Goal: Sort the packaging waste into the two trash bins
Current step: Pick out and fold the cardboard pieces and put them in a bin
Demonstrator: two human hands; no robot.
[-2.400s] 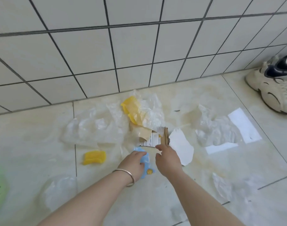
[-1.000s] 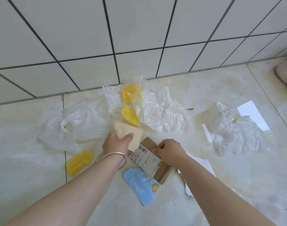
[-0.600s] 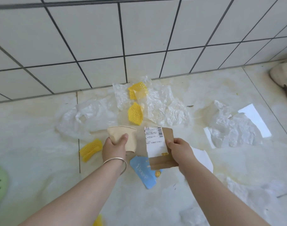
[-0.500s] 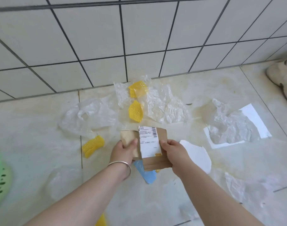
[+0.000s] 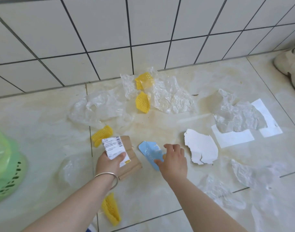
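Observation:
My left hand [image 5: 110, 162] grips a brown cardboard piece [image 5: 130, 158] with a white barcode label, thumb across the label, held just above the floor. My right hand [image 5: 172, 160] reaches down onto a light blue carton scrap [image 5: 147, 151] lying on the floor, its fingers touching the scrap's right side. A torn white paper piece [image 5: 201, 148] lies just right of that hand. A green trash bin [image 5: 4, 166] lined with a bag stands at the left edge. Only this one bin is in view.
Yellow foam nets [image 5: 142, 102] and clear plastic bags [image 5: 100, 108] lie scattered near the tiled wall. More crumpled plastic [image 5: 235, 116] covers white paper sheets [image 5: 234, 138] on the right. Another yellow net [image 5: 110, 209] lies near my left arm. A shoe [image 5: 292, 64] sits far right.
My right hand let go of the cardboard and dropped onto the blue scrap. My left hand now holds the cardboard alone and has moved it left.

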